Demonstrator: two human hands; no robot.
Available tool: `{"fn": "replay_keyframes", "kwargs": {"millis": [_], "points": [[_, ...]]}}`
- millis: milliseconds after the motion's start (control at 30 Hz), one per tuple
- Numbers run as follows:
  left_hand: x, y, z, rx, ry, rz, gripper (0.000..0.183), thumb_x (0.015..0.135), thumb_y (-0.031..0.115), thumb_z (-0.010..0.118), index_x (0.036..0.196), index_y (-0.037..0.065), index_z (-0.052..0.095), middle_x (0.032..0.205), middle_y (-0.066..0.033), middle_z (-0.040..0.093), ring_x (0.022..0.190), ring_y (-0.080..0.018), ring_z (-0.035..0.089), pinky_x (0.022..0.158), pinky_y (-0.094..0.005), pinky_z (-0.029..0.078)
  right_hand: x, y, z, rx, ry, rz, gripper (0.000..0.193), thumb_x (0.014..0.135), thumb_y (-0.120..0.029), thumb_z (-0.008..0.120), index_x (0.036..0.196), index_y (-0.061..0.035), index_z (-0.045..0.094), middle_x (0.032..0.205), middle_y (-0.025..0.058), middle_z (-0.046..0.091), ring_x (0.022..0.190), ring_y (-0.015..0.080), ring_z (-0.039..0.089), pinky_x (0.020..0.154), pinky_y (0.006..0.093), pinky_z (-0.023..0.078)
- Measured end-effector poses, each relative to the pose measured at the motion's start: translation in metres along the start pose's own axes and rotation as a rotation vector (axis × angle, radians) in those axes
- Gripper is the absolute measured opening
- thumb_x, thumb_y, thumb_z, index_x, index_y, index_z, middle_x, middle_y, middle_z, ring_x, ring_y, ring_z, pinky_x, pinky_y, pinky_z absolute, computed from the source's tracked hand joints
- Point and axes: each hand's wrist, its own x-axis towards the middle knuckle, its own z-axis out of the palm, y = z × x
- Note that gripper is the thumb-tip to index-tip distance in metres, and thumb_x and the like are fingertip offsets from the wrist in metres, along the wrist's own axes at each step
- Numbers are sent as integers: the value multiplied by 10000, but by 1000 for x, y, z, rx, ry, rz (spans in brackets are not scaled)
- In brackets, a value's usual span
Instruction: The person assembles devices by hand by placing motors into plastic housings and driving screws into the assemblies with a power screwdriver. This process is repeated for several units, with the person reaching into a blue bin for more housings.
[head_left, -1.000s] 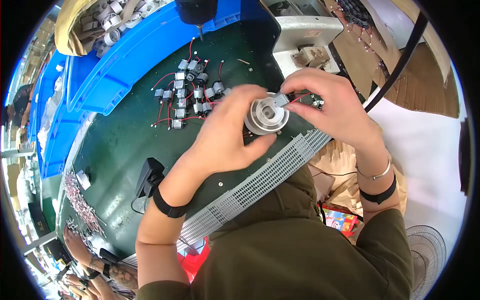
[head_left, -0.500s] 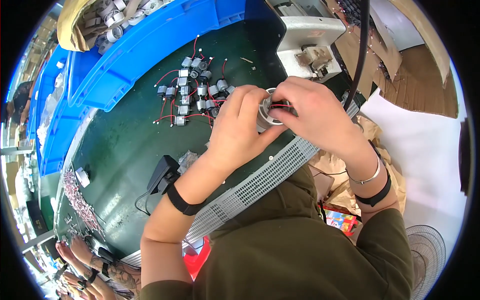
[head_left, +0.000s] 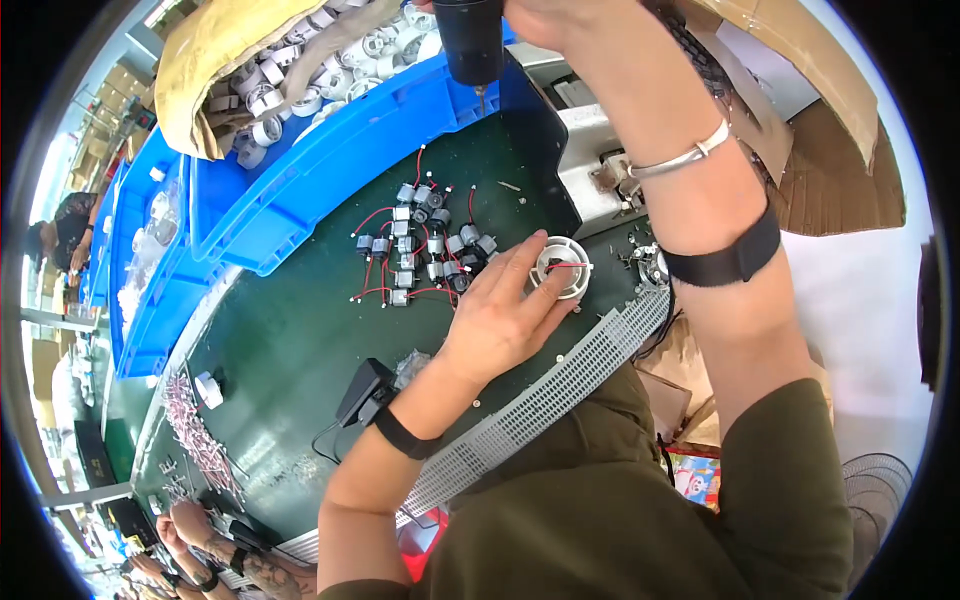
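My left hand [head_left: 505, 315] holds a white round plastic housing [head_left: 574, 247] against the green bench, its fingers along the left side and rim. A motor with red wire ends sits inside the housing. At the top edge, my right hand [head_left: 555, 18] is wrapped round a black electric screwdriver [head_left: 470, 45], partly cut off by the picture's edge. The screwdriver's bit points down, above and apart from the housing. Left of my left hand lies a cluster of small silver motors [head_left: 405, 243] with red wires.
Blue bins [head_left: 290, 200] with white round parts [head_left: 350, 70] stand at the back left. A white-and-grey machine [head_left: 600, 150] is beyond the housing. Loose screws [head_left: 640, 255] lie to the right. A black device [head_left: 365, 390] and a pile of thin parts [head_left: 200, 430] lie left; another person's hands [head_left: 190, 525] work lower left.
My right hand has left the housing and risen to the top edge, now holding the screwdriver. My left hand still holds the housing, now lower in the picture. The view has shifted.
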Motion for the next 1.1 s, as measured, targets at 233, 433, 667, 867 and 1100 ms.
{"fn": "replay_keyframes", "kwargs": {"millis": [233,433,667,867,1100], "points": [[-4,-5,-4,9,-25,-58,434,645,124,795,1050,62,653,1199,-195,566,966,-320,632,771,-347,543,-83,-44,-43,-223,292,-73,323,754,-48,659,1038,56,546,702,90,588,565,191,579,558,305,493],[-2,-8,0,-7,0,-36,420,609,177,828,977,45,673,1146,-216,590,950,-319,635,766,-352,545,-132,-14,-76,-215,464,-105,450,759,-18,633,1169,33,454,672,79,571,546,188,568,532,290,468],[-4,-6,1,0,-14,-51,425,603,176,832,973,43,671,1147,-217,591,957,-322,635,778,-354,546,-136,-1,-86,-182,452,-131,462,759,-28,639,1176,35,450,679,82,573,552,183,568,540,290,468],[-4,-6,2,-22,-6,-45,423,600,175,834,964,38,668,1142,-219,592,950,-323,638,774,-358,548,-139,5,-86,-191,426,-142,488,760,-16,630,1200,39,425,678,88,572,556,187,568,547,287,468],[-6,-11,4,-37,40,-28,419,587,182,837,945,42,668,1137,-214,596,922,-318,645,754,-346,551,-142,1,-75,-216,419,-76,466,769,-7,603,1194,45,418,675,87,570,543,190,556,544,296,464]]}}
